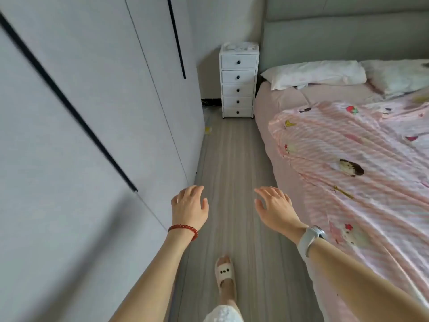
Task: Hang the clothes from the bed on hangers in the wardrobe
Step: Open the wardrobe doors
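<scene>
Wardrobe (88,94) doors stand closed along my left, pale grey with thin black handle strips. Both my hands hang over the floor (234,163) between wardrobe and bed (278,105), holding nothing: my left hand (189,206) has relaxed, spread fingers, and my right hand (275,209) is the same, palm down. A pink striped blanket (352,163) with cartoon prints covers the bed at my right. I see no readable writing.
</scene>
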Demonstrator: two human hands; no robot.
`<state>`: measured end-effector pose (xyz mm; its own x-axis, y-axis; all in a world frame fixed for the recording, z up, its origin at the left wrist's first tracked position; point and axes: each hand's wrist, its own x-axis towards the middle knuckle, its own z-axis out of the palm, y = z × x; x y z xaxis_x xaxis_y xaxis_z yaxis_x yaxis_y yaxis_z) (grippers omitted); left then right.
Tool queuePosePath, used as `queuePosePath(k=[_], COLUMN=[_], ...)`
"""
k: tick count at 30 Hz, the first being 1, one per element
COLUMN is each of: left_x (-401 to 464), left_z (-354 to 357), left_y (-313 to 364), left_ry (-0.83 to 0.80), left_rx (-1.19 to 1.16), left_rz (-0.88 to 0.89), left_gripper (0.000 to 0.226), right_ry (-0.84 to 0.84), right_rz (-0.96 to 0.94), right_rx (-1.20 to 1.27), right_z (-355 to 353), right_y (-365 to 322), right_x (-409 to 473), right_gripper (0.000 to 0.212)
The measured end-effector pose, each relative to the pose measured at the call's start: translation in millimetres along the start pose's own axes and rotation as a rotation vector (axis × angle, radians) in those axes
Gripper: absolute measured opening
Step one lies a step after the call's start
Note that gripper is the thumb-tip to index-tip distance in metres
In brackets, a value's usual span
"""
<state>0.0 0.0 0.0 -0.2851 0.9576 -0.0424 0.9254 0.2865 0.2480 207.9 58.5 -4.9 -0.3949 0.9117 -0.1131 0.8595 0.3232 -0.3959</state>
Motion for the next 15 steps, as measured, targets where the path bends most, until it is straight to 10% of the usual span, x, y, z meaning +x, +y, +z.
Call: queuePosePath(k=[15], left_x=[329], left_z=[-36], left_y=[-27], left_ry=[0.060], left_rx=[0.019], left_rz=[-0.037], left_gripper=[0.040], right_ry=[-0.057], right_rz=[-0.118], right_rx=[0.025], right_z=[-56], right_y=[-24], right_x=[348], right_gripper=[0.041])
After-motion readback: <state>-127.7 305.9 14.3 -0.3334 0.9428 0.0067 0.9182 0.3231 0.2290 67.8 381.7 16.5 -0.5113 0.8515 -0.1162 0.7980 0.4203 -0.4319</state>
